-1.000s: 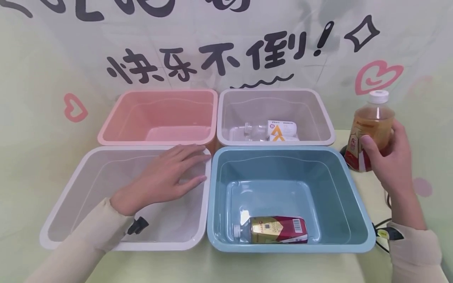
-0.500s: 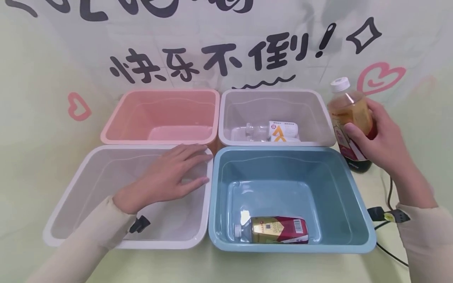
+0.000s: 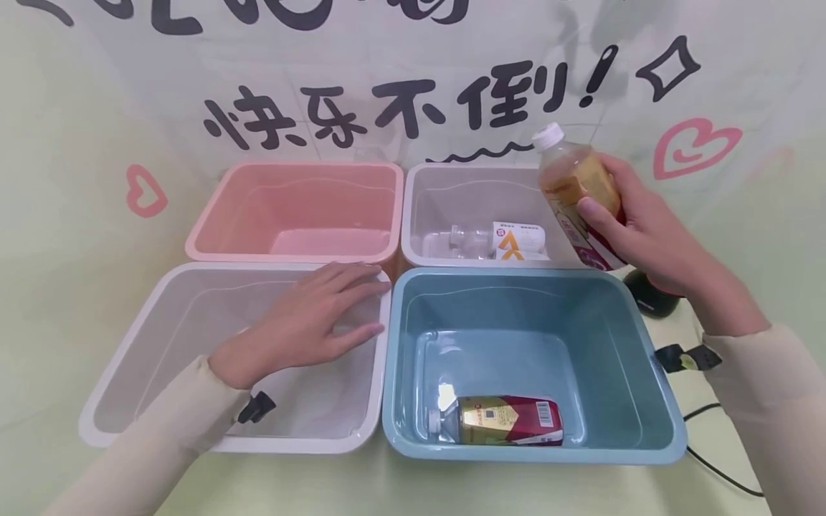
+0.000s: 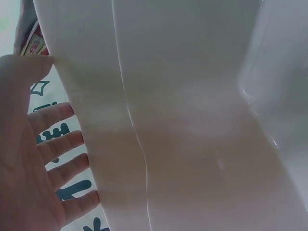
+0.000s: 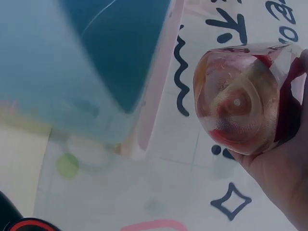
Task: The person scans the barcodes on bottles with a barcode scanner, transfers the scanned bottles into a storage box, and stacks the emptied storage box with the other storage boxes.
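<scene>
My right hand (image 3: 648, 233) grips a drink bottle (image 3: 574, 183) with a white cap and a gold and red label. The bottle tilts left over the right side of the greyish back bin (image 3: 493, 169). In the right wrist view its clear base (image 5: 236, 101) faces the camera. My left hand (image 3: 306, 326) rests over the white front bin (image 3: 106, 383), fingers extended and touching the bin's right rim. The left wrist view shows those fingertips (image 4: 72, 137) along the edge. A similar bottle (image 3: 510, 421) lies on its side in the blue bin (image 3: 529, 454).
Clear bottles (image 3: 477, 244) with white and yellow labels lie in the greyish bin. A pink bin (image 3: 310, 201) stands back left. Right of the blue bin are a black round object (image 3: 652, 295) and a cable (image 3: 716, 469). A printed backdrop (image 3: 361, 50) hangs behind.
My right hand has carried the bottle leftward and up, from beside the bins to over the greyish bin, tilting it more. The black object at the right is uncovered. The left hand stays put.
</scene>
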The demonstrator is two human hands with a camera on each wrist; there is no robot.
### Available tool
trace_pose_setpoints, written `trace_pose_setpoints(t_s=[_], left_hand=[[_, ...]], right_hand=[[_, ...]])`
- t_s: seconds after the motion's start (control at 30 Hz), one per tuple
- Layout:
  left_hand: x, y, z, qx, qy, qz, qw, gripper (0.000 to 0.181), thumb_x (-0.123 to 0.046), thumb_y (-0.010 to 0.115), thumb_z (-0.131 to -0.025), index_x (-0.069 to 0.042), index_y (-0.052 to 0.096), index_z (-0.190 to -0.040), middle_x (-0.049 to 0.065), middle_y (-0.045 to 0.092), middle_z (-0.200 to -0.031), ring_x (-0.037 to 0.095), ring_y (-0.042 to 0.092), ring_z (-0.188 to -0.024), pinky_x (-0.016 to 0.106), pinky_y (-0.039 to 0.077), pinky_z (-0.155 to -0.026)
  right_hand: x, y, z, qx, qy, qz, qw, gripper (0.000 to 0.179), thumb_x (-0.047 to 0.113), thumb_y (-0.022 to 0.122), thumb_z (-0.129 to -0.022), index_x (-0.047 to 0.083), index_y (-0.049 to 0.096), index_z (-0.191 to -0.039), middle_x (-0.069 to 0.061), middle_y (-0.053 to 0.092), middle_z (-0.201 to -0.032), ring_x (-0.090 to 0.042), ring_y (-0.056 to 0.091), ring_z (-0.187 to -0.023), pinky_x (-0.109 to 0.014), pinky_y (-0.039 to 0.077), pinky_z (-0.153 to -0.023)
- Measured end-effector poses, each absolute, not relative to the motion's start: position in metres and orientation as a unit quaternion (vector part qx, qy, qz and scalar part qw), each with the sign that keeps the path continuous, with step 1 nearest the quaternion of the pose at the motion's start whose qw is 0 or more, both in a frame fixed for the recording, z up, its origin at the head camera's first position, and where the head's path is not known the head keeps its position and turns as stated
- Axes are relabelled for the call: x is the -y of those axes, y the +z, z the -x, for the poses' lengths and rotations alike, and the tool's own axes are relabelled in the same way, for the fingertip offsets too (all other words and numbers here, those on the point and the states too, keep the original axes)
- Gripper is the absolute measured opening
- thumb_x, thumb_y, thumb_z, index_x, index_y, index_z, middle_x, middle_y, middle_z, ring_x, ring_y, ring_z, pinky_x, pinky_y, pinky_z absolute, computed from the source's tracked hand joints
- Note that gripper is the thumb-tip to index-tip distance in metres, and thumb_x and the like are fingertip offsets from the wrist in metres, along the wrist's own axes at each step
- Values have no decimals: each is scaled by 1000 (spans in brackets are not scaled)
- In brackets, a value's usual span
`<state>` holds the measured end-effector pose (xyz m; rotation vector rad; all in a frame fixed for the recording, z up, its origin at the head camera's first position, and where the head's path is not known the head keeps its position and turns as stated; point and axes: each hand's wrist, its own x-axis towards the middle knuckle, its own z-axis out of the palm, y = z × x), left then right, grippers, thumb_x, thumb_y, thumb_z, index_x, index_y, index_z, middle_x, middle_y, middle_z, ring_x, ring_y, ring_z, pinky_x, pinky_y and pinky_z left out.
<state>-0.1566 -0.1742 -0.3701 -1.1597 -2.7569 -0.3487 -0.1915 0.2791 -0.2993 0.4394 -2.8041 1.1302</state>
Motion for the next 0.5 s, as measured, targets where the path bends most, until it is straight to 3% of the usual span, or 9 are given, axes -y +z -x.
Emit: trace_pose_setpoints(t_s=[0.13, 0.27, 0.5], left_hand=[[175, -370, 157, 913, -118, 386, 66, 58, -54, 68, -98, -22, 63, -147, 2, 56, -158, 26, 48, -151, 52, 40, -127], [175, -370, 157, 913, -117, 386, 63, 59, -55, 67, -99, -22, 63, -148, 1, 55, -158, 25, 47, -151, 51, 40, -127], [176, -369, 156, 913, -116, 385, 61, 58, -54, 67, -99, -22, 63, -148, 2, 55, -158, 25, 48, -150, 50, 40, -127]], right_hand=[[-263, -292, 200, 921, 364, -140, -4, 69, 44, 62, -104, 49, 24, -161, -4, 52, -141, -21, 46, -120, -31, 52, -82], [-248, -290, 212, 923, 343, -175, -12, 69, 43, 60, -105, 44, 23, -163, -10, 53, -140, -25, 48, -121, -42, 51, -84], [-223, -287, 229, 911, 353, -212, -23, 67, 41, 56, -107, 36, 23, -165, -13, 53, -139, -31, 50, -123, -42, 53, -86]])
